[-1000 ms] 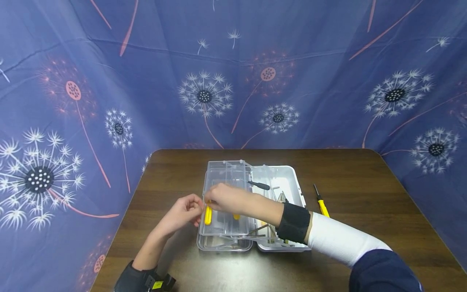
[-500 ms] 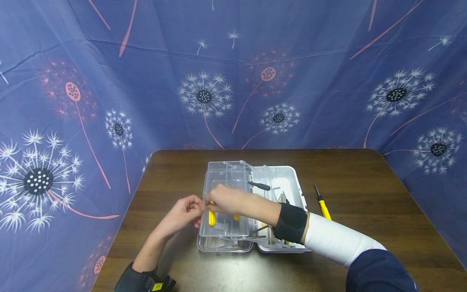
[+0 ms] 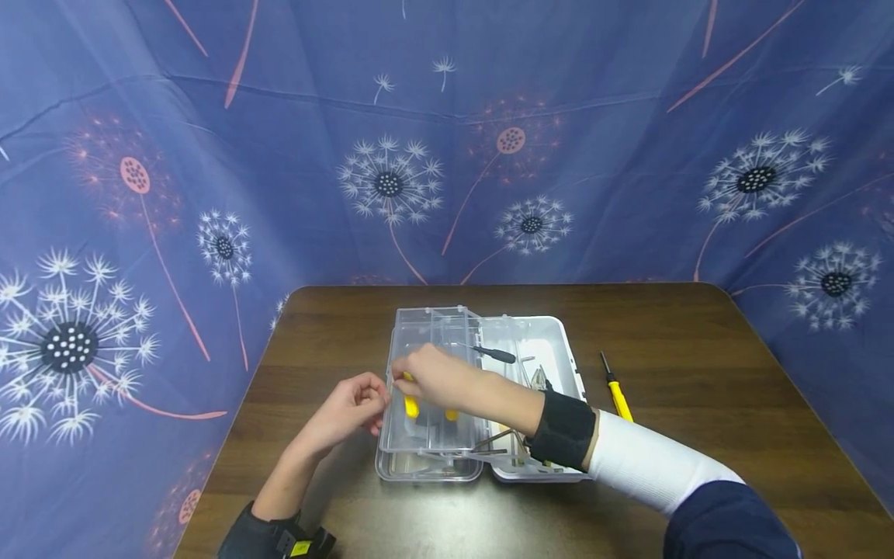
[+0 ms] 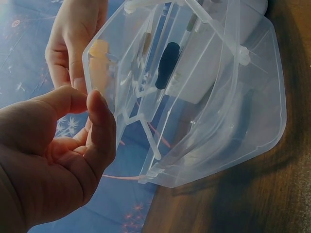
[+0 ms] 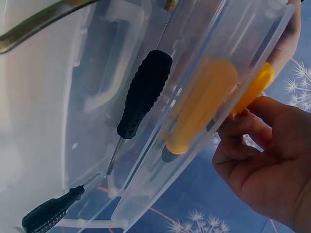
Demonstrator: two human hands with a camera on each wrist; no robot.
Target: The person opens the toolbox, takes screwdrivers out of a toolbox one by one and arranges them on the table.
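Note:
My left hand (image 3: 349, 407) pinches the left edge of the clear plastic tray (image 3: 417, 439) between thumb and forefinger. Over that tray, my right hand (image 3: 436, 376) pinches a yellow-handled tool (image 3: 411, 406), probably a screwdriver; its other end is hidden behind the fingers. The right wrist view shows this yellow handle (image 5: 255, 90) at the fingertips, just outside the tray wall. Inside the tray lies another yellow-handled screwdriver (image 5: 204, 102). A black-handled screwdriver (image 5: 146, 92) lies in a neighbouring compartment, and a second black-handled screwdriver (image 5: 53, 211) is farther off.
The tray belongs to an opened toolbox with a white base (image 3: 569, 369), which holds pliers (image 3: 538, 378) and hex keys (image 3: 496, 442). A yellow-and-black screwdriver (image 3: 618, 397) lies on the wooden table (image 3: 684, 349), right of the box. A patterned cloth hangs behind.
The yellow handle in my right hand has shifted slightly right and tilted, its lower end rising a little. My left hand stays at the tray edge.

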